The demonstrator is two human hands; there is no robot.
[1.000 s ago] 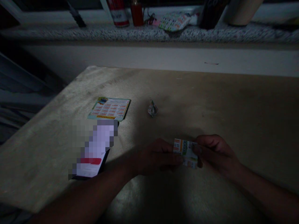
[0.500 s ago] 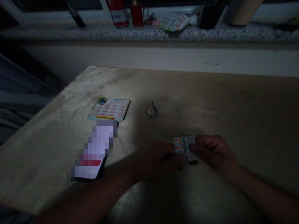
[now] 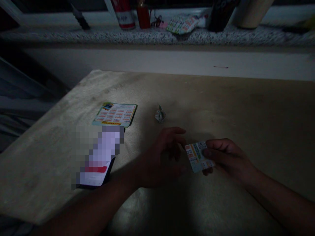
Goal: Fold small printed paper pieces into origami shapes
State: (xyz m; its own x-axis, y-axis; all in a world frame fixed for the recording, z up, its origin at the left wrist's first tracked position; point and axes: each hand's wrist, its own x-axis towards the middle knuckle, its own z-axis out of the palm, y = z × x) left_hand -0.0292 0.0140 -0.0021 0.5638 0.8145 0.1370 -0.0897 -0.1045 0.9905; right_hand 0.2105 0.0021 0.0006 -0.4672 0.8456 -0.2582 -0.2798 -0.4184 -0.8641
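A small printed piece of paper [image 3: 195, 157], with orange, yellow and green patterns, is pinched between the thumb and fingers of my right hand [image 3: 225, 159]. It looks flat, perhaps folded; I cannot tell. My left hand [image 3: 164, 157] is just left of the paper, thumb and fingers apart, with nothing in it. Beyond my left hand a small crumpled or folded bit of printed paper [image 3: 160, 114] stands on the table [image 3: 221, 108].
To the left, a phone [image 3: 98, 164] with a lit, partly blurred screen lies below a printed calendar card [image 3: 115, 114]. On the speckled sill [image 3: 98, 37] stand a red can [image 3: 125, 18], a red bottle [image 3: 144, 16], a crumpled printed packet [image 3: 182, 24] and a dark container [image 3: 221, 16].
My left hand has let go of the paper and drawn back to the left, its fingers spreading. The paper stays in my right hand, now tilted slightly and more of it showing.
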